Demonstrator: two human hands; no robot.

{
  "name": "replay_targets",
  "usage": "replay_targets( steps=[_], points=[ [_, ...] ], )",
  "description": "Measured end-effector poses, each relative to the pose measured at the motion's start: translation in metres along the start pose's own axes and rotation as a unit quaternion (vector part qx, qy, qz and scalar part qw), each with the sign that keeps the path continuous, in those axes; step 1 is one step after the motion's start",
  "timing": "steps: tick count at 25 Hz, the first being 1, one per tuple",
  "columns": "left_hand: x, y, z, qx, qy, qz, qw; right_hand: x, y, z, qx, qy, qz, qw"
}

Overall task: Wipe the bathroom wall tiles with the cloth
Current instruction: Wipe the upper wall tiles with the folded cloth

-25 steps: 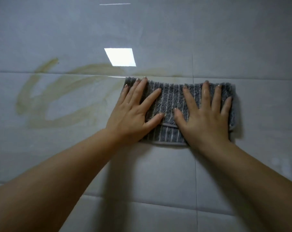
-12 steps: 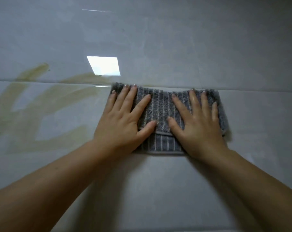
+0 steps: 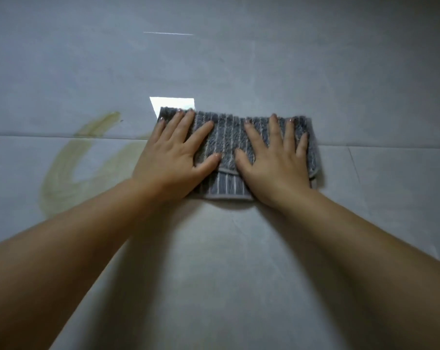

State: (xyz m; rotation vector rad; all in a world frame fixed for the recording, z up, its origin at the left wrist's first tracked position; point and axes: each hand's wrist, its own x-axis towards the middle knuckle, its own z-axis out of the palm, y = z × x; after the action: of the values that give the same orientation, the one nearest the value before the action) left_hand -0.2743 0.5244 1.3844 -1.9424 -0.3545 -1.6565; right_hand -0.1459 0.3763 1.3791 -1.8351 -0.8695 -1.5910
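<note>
Both hands lay flat side by side on the cloth [image 3: 229,147] against the wall tiles [image 3: 314,72], left hand [image 3: 171,162] left, right hand [image 3: 277,168] right; a smear [image 3: 62,173] lay left of the cloth.

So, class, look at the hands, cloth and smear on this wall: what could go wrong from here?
1. The left hand and right hand press flat on the folded cloth without gripping it, so it may slip or unfold.
2. The yellowish smear lies left of the cloth, and a pass may spread it over the clean wall tile.
</note>
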Motion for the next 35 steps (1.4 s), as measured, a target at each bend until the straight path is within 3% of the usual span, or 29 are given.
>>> replay_targets(
  steps=[4,8,12,16,20,24,28,35],
  points=[
    [-0.066,0.01,0.005,-0.004,-0.012,0.015,1.0,-0.065,0.006,0.006,-0.008,-0.002,-0.047,0.999],
    [-0.063,0.019,0.009,-0.014,0.011,0.028,0.999,-0.062,0.01,0.003,-0.024,-0.018,0.016,0.999],
    [-0.012,-0.026,-0.002,-0.008,-0.01,0.024,1.0,-0.013,-0.032,0.002,-0.006,-0.011,0.07,0.997],
    [-0.023,-0.086,-0.012,0.002,-0.011,0.001,1.0,0.0,-0.091,0.01,0.004,-0.005,0.022,1.0],
    [-0.093,-0.087,-0.009,-0.005,-0.014,0.005,1.0,-0.05,-0.095,0.019,-0.011,0.003,-0.053,0.999],
    [-0.064,-0.071,-0.01,-0.017,-0.024,0.031,0.999,-0.042,-0.077,0.012,-0.026,-0.012,0.024,0.999],
    [-0.008,-0.098,-0.018,-0.013,-0.035,0.022,0.999,0.007,-0.111,0.009,-0.017,0.0,0.092,0.996],
    [-0.038,-0.191,-0.027,-0.002,-0.015,-0.023,1.0,0.022,-0.186,0.022,-0.005,0.006,-0.042,0.999]
  ],
)
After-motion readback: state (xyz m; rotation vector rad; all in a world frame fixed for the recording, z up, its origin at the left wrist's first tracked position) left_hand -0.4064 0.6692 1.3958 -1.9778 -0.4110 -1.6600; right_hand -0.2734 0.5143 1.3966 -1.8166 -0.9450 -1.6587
